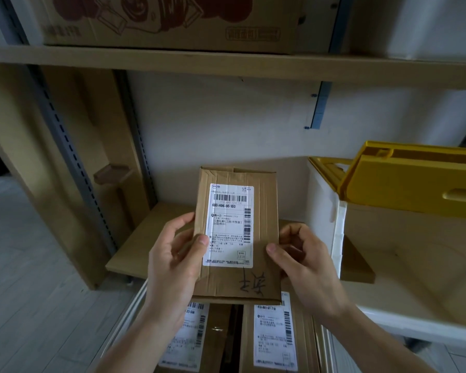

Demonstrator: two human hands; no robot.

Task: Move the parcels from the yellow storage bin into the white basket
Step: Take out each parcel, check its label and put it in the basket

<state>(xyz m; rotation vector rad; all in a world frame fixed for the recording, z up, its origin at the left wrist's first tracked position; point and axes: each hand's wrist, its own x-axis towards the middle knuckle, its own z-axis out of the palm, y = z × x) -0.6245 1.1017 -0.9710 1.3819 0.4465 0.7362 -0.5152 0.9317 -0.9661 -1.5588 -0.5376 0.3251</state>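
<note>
Flat brown cardboard parcel (pixel 236 235) with a white shipping label held up in both hands.
Left hand (pixel 172 261) grips its left edge, fingers curled behind, thumb on the face; right hand (pixel 306 261) pinches the right edge likewise. Below it, two more labelled brown parcels (pixel 273 337) lie in the white basket (pixel 131 309); yellow-lidded storage bin (pixel 404 181) sits at the wooden shelf's (pixel 145 238) right end.

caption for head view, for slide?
Both hands hold a labelled parcel above two parcels in the basket.

A brown cardboard parcel (pixel 236 232) with a white label is held upright at frame centre. Two labelled parcels (pixel 275 337) lie below. The yellow-lidded storage bin (pixel 404 184) is seen at right, open.
</note>
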